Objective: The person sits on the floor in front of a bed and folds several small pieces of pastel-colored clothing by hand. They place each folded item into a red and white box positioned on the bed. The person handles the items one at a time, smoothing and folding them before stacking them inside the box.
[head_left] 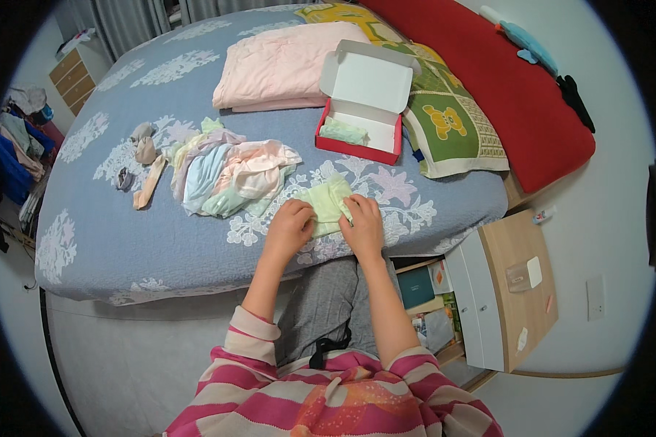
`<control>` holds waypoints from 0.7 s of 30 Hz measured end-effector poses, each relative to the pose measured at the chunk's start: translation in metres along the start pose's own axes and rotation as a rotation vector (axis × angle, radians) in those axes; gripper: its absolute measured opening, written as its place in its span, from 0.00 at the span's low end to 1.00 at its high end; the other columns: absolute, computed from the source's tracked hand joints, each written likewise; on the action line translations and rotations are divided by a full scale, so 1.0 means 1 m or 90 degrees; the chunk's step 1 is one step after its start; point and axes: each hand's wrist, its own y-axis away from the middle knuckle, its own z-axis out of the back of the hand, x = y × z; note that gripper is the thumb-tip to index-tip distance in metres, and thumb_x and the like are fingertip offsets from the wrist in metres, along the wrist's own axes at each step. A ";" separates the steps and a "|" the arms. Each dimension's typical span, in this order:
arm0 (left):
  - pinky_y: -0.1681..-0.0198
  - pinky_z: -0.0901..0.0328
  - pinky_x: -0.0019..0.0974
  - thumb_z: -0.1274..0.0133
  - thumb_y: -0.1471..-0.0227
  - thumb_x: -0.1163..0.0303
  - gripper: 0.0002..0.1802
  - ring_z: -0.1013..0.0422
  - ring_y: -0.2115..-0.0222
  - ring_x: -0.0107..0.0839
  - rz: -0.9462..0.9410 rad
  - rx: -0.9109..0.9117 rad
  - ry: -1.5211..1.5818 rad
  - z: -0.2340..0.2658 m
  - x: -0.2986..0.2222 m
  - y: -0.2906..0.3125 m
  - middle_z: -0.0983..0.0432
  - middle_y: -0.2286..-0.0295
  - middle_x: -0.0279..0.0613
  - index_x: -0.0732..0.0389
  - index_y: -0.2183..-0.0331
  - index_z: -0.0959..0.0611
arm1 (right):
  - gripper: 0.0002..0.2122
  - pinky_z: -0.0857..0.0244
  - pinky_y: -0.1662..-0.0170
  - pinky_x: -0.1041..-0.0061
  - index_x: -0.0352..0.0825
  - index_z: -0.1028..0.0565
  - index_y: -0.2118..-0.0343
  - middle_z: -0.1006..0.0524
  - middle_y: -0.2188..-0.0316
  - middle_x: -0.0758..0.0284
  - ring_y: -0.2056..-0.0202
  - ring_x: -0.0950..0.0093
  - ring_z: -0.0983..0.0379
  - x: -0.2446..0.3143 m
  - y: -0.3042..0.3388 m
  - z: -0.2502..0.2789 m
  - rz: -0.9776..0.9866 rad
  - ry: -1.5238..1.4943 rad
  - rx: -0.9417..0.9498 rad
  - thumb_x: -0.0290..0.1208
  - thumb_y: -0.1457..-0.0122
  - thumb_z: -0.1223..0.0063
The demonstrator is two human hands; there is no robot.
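From the head view, here we are at the near edge of the bed (175, 251), and a pale green cloth (326, 202) lies right in front of the person, between both hands! The left hand (291, 223) has curled fingers on its left edge; whether they pinch it, I can't tell, the thumb side being hidden. Over on the right edge, the right hand (364, 226) pinches the fabric between thumb and fingers. Working opposite edges likely keeps that limp material flat and square. To the left sits a rumpled pile of pastel clothes (233, 178), presumably within easy reach. Beyond the hands, the red box (357, 151) stands lid up, leaving its inside accessible, with a compact green bundle (344, 132) tucked against its left side, perhaps to save room.
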 end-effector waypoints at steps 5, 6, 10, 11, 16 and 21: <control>0.59 0.32 0.40 0.42 0.62 0.80 0.09 0.28 0.62 0.43 -0.072 -0.056 0.000 -0.004 -0.011 -0.006 0.23 0.67 0.43 0.63 0.73 0.22 | 0.13 0.37 0.52 0.67 0.33 0.23 0.61 0.25 0.59 0.63 0.56 0.62 0.32 -0.014 -0.003 -0.004 -0.047 -0.102 -0.032 0.26 0.51 0.45; 0.59 0.32 0.40 0.42 0.62 0.81 0.09 0.28 0.61 0.43 -0.078 -0.055 0.008 -0.008 -0.012 -0.006 0.23 0.66 0.43 0.63 0.73 0.22 | 0.13 0.37 0.52 0.67 0.33 0.23 0.61 0.24 0.59 0.63 0.56 0.62 0.32 -0.017 -0.004 -0.004 -0.070 -0.123 -0.032 0.26 0.50 0.45; 0.59 0.31 0.39 0.42 0.61 0.81 0.08 0.28 0.61 0.43 -0.075 -0.041 0.017 -0.016 -0.014 0.004 0.23 0.64 0.42 0.63 0.73 0.23 | 0.12 0.37 0.51 0.68 0.33 0.23 0.59 0.24 0.58 0.62 0.57 0.61 0.31 -0.017 -0.008 -0.002 -0.106 -0.156 -0.029 0.27 0.48 0.46; 0.60 0.31 0.39 0.42 0.61 0.81 0.08 0.27 0.62 0.43 -0.069 -0.033 0.014 -0.016 -0.014 0.005 0.24 0.64 0.42 0.63 0.74 0.23 | 0.12 0.37 0.51 0.68 0.33 0.23 0.59 0.23 0.58 0.61 0.57 0.61 0.30 -0.017 -0.008 -0.002 -0.103 -0.150 -0.027 0.28 0.48 0.46; 0.57 0.33 0.42 0.42 0.56 0.71 0.14 0.30 0.60 0.43 -0.028 0.048 -0.023 -0.016 -0.022 -0.002 0.25 0.58 0.40 0.59 0.63 0.21 | 0.12 0.36 0.52 0.68 0.33 0.23 0.59 0.23 0.58 0.61 0.57 0.60 0.30 -0.027 -0.010 -0.004 -0.175 -0.201 -0.049 0.28 0.47 0.47; 0.55 0.37 0.43 0.43 0.54 0.59 0.24 0.34 0.57 0.41 -0.093 0.129 -0.172 -0.020 -0.025 -0.001 0.27 0.53 0.35 0.54 0.53 0.23 | 0.15 0.37 0.52 0.67 0.35 0.24 0.56 0.25 0.54 0.63 0.56 0.61 0.31 -0.023 -0.010 0.001 -0.073 -0.125 -0.014 0.26 0.49 0.47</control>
